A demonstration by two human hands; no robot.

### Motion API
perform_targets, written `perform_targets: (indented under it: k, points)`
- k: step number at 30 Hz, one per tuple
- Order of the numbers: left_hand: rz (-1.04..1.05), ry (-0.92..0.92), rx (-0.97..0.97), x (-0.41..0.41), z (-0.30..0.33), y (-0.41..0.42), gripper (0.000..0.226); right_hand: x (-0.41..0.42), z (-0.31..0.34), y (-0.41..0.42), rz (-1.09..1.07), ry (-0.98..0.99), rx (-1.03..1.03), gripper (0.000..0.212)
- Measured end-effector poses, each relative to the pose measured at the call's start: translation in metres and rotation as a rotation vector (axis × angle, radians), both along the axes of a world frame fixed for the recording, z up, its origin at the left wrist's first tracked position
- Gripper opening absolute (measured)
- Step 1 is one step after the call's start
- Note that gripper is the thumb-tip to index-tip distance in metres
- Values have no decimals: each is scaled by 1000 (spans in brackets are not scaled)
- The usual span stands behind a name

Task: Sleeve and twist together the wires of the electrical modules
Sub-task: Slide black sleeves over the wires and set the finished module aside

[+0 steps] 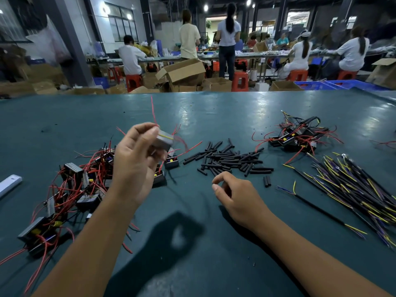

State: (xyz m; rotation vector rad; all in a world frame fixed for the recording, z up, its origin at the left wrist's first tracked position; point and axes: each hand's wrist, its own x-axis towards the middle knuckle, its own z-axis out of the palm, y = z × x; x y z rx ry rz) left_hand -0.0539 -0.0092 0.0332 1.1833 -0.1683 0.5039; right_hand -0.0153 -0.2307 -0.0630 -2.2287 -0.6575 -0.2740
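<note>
1. Left hand [137,166]: raised above the table [214,116], fingers curled round one grey electrical module [164,140], which is gripped between thumb and fingertips. Thin red wires [153,112] are seen rising from the module toward the far edge.
2. Right hand [235,197]: held low over the table's middle, just short of the sleeve pile; thumb and forefinger are bent toward each other with a small gap. Nothing is seen between them, though anything very small there could not be made out.
3. Black sleeves [229,159]: scattered in a loose heap at the table's middle; two more [267,181] lie apart, on the near side of the heap.
4. Module pile [70,194]: tangled with red wire toward the left edge, partly hidden behind the left wrist.
5. Second module heap [300,133]: set toward the far right; details are hard to make out.
6. Cable bundle [360,189]: black with yellow and purple ends, along the right edge, cut off by the frame.
7. White object [9,184]: at the left edge, cut off, not identifiable.
</note>
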Motion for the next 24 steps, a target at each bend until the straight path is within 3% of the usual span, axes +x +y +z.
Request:
perform_targets:
  k: [4, 9, 14, 19, 21, 24]
  points:
    - [-225, -79, -203, -7, 6, 10, 22, -1, 0, 1, 28, 15, 35, 6]
    - [-412, -9, -308, -11, 7, 0, 22, -6, 4, 5, 104, 75, 98, 33]
    - [-811, -19, -442, -19, 10, -9, 23, -12, 10, 12, 210, -48, -2, 52]
    - [-962, 19, -433, -25, 6, -20, 24, -19, 11, 16, 455, -100, -167, 77]
    - [-979, 47, -413, -25, 2, -21, 21, -20, 10, 18, 529, -113, -246, 71]
    - [-978, 69, -382, -21, -1, -17, 15, -21, 11, 20, 550, -169, -329, 40]
